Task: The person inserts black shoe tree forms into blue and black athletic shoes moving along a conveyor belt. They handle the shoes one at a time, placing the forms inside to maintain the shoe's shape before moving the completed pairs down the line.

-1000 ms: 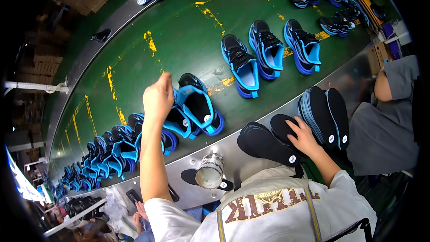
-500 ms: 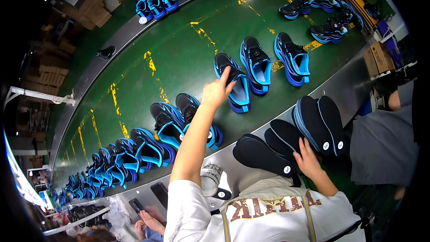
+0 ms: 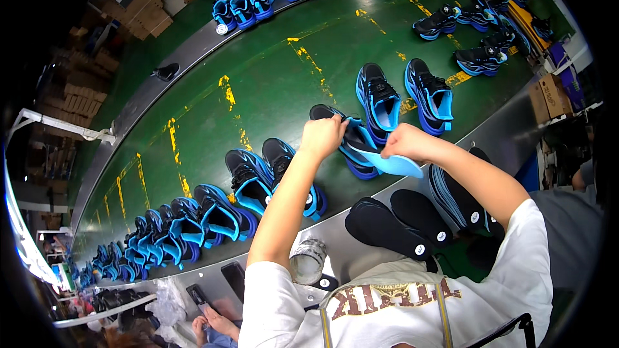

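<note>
A black and blue sneaker (image 3: 321,112) stands on the green belt in front of me. My left hand (image 3: 324,136) is closed on its upper near the tongue, with the fingertips partly hidden. My right hand (image 3: 412,144) pinches a light blue insole (image 3: 398,166). The insole's far end reaches into the shoe's opening, while its near end sticks out past the heel. Two more sneakers, a nearer one (image 3: 378,100) and a farther one (image 3: 428,96), stand just to the right. Black insoles (image 3: 374,224) with round white stickers lie on the metal edge by my body.
The green belt (image 3: 277,100) carries a row of sneakers (image 3: 222,212) to the left and more shoes (image 3: 480,58) at the far right. A cloudy jar (image 3: 308,263) stands on the metal ledge. Another person's hands (image 3: 216,323) are near a phone (image 3: 197,296) at lower left.
My right hand has left the insole piles and come up to the sneaker with an insole. My left hand has gone from pointing into the shoe to gripping its upper. The view has shifted slightly.
</note>
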A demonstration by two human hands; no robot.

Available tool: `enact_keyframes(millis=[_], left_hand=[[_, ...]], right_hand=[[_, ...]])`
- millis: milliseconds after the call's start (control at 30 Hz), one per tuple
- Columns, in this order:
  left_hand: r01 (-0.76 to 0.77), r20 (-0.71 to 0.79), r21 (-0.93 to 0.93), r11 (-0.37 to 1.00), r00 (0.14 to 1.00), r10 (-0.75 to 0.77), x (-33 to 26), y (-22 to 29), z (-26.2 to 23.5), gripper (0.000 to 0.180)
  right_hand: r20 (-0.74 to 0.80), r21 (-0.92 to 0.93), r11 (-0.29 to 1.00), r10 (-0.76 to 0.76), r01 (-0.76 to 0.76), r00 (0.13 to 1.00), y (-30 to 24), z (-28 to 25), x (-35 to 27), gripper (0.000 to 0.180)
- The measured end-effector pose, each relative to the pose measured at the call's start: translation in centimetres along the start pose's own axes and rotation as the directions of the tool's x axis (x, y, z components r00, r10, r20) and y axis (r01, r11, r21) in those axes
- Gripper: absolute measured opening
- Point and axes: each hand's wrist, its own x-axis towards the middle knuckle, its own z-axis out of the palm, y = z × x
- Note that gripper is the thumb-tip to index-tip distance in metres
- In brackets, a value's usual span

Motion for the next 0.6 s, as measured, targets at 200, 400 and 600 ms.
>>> enact_keyframes(millis=[200, 400, 600], left_hand=[[0.246, 0.232, -0.503, 0.829, 0.962, -0.144, 0.4, -3.3, 0.9, 0.04], [0.385, 0.262, -0.542, 0.747, 0.922, -0.286, 0.6, -2.7, 1.7, 0.045], [0.449, 0.088, -0.429, 0.784, 0.884, -0.458, -0.5, -2.6, 2.6, 0.05]], right_hand=[[0.01, -0.494, 0.835, -0.273, 0.242, 0.962, 0.2, 6.0, 5.7, 0.018], [-0.163, -0.719, 0.645, -0.518, 0.259, 0.839, 3.8, 10.0, 8.3, 0.024], [-0.035, -0.788, 0.604, -0.238, 0.12, 0.971, -0.3, 7.9, 4.0, 0.034]])
